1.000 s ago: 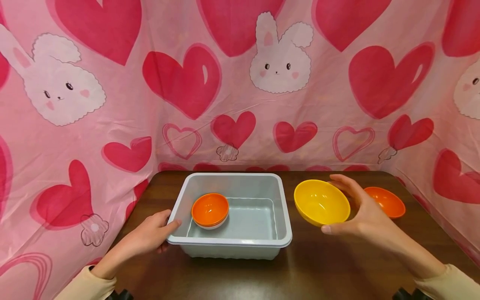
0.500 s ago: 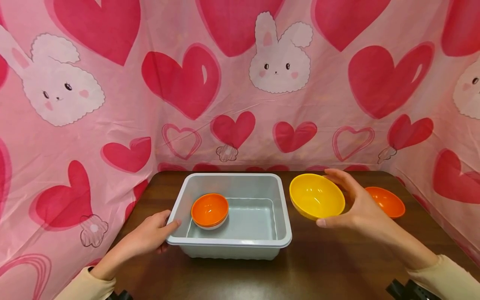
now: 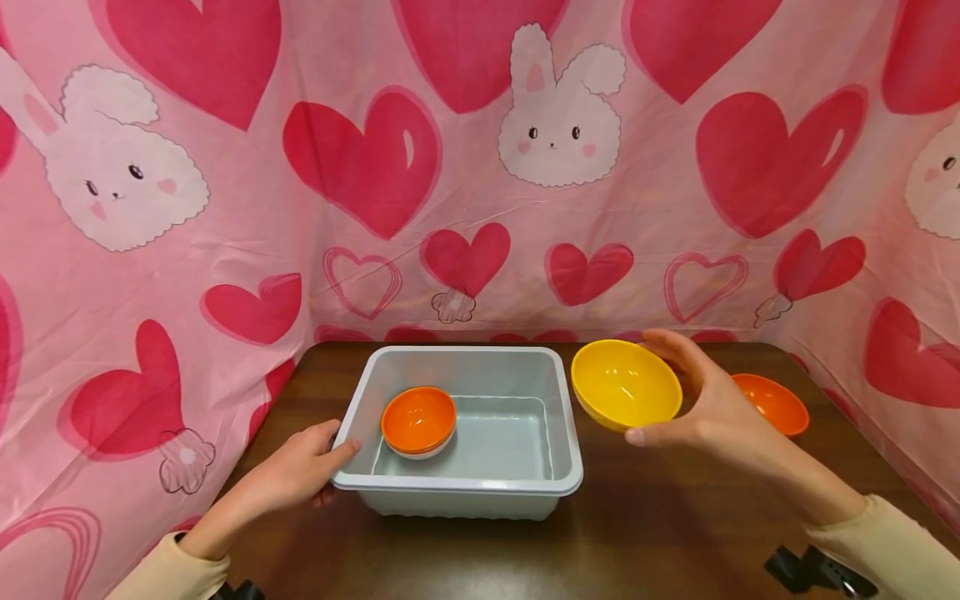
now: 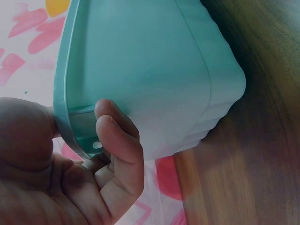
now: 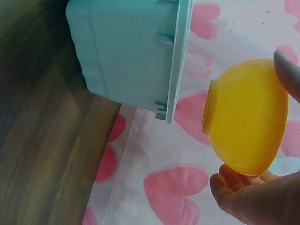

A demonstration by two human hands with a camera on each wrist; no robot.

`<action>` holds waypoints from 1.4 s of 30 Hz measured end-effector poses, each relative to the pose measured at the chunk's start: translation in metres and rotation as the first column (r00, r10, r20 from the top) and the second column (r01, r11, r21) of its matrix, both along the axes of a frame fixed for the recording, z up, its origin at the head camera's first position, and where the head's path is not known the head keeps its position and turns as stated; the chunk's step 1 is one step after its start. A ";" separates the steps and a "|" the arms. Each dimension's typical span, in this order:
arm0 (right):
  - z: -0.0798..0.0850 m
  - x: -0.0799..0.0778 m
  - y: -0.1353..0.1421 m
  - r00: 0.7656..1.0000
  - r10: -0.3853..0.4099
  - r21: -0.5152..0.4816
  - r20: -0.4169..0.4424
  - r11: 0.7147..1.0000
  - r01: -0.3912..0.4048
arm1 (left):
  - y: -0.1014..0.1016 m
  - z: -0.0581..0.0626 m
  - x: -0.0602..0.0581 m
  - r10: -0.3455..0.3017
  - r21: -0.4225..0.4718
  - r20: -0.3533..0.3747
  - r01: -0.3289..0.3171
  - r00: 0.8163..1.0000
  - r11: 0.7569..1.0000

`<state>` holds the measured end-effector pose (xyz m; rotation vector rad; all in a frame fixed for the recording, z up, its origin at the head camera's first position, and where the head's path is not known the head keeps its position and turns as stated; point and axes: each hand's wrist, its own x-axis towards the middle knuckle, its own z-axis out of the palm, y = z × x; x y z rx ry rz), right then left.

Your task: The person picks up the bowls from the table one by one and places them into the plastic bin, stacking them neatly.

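Note:
My left hand (image 3: 300, 468) grips the left rim of a grey plastic basin (image 3: 510, 482), thumb over the edge and fingers curled beneath it in the left wrist view. Inside the basin, on its left side, an orange bowl (image 3: 418, 419) sits nested in a whitish one, of which only the lower edge shows. My right hand (image 3: 708, 400) holds a yellow bowl (image 3: 626, 383) by its right side, between thumb and fingers. The right wrist view shows this yellow bowl (image 5: 248, 117) in the air, higher than the basin's rim, with its foot ring visible.
Another orange bowl (image 3: 771, 404) rests on the dark wooden table (image 3: 637, 533) at the right, partly behind my right hand. Pink cloth (image 3: 480, 200) with hearts and rabbits encloses the table at the back and both sides.
My right hand has carried the yellow bowl up and to the left, closer to the basin's right rim. The left hand and the basin have stayed in place.

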<state>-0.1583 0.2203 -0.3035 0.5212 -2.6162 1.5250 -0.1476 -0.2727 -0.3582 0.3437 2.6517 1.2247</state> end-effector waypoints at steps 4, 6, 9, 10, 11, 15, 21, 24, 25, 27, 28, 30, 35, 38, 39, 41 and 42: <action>0.004 -0.001 -0.005 1.000 0.002 0.000 0.018 1.000 -0.002 | 0.000 0.000 0.000 0.000 -0.002 0.002 0.000 1.000 1.000; 0.006 -0.001 -0.007 1.000 0.001 0.005 0.029 1.000 -0.002 | 0.000 0.000 0.000 0.000 -0.003 0.003 0.000 1.000 1.000; 0.009 -0.002 -0.009 0.999 0.003 0.010 0.045 1.000 -0.004 | 0.000 0.000 0.000 0.000 -0.004 0.002 0.000 1.000 1.000; 0.010 -0.003 -0.010 0.999 0.004 0.013 0.050 1.000 -0.005 | 0.000 0.000 -0.001 -0.001 -0.004 0.002 0.001 1.000 1.000; 0.010 -0.003 -0.011 0.998 0.006 0.010 0.056 1.000 -0.006 | -0.001 0.000 -0.001 -0.001 -0.004 0.001 0.001 1.000 1.000; 0.012 -0.005 -0.014 0.997 0.013 0.008 0.071 1.000 -0.013 | 0.000 0.000 -0.001 -0.003 -0.008 0.000 0.003 1.000 1.000; 0.013 -0.008 -0.021 0.997 0.043 -0.020 0.068 0.999 -0.042 | 0.000 0.000 -0.001 0.006 -0.009 0.001 -0.006 1.000 1.000; 0.013 -0.011 -0.027 0.997 0.041 0.000 0.061 0.999 -0.041 | 0.000 0.000 0.000 0.012 -0.010 0.002 -0.011 1.000 1.000; 0.013 -0.012 -0.029 0.997 0.040 0.009 0.062 0.999 -0.040 | 0.000 0.001 0.000 0.012 -0.011 0.001 -0.012 1.000 1.000; 0.014 -0.015 -0.032 0.997 0.049 0.010 0.059 0.999 -0.049 | 0.000 0.001 0.000 0.012 -0.014 -0.002 -0.012 1.000 1.000; 0.014 -0.017 -0.034 0.997 0.057 0.006 0.057 0.998 -0.057 | 0.000 0.001 0.000 0.011 -0.014 -0.002 -0.011 1.000 1.000; 0.014 -0.020 -0.039 0.996 0.070 -0.004 0.053 0.998 -0.070 | -0.001 0.000 -0.001 0.003 -0.011 0.001 -0.003 1.000 1.000; 0.014 -0.030 -0.049 0.993 0.105 -0.016 0.048 0.994 -0.104 | -0.006 -0.002 -0.003 -0.022 0.014 0.028 0.022 0.999 1.000; 0.016 -0.035 -0.054 0.991 0.121 -0.006 0.052 0.993 -0.121 | -0.007 -0.002 -0.003 -0.029 0.029 0.046 0.027 0.999 0.999; 0.017 -0.036 -0.056 0.991 0.127 -0.005 0.052 0.992 -0.127 | -0.008 -0.002 -0.003 -0.030 0.034 0.049 0.028 0.998 0.999; 0.019 -0.038 -0.059 0.989 0.139 -0.011 0.054 0.990 -0.139 | -0.008 -0.001 -0.002 -0.025 0.040 0.054 0.023 0.998 0.999; 0.020 -0.039 -0.061 0.988 0.147 -0.014 0.054 0.989 -0.146 | -0.009 -0.001 -0.002 -0.023 0.042 0.055 0.021 0.998 0.999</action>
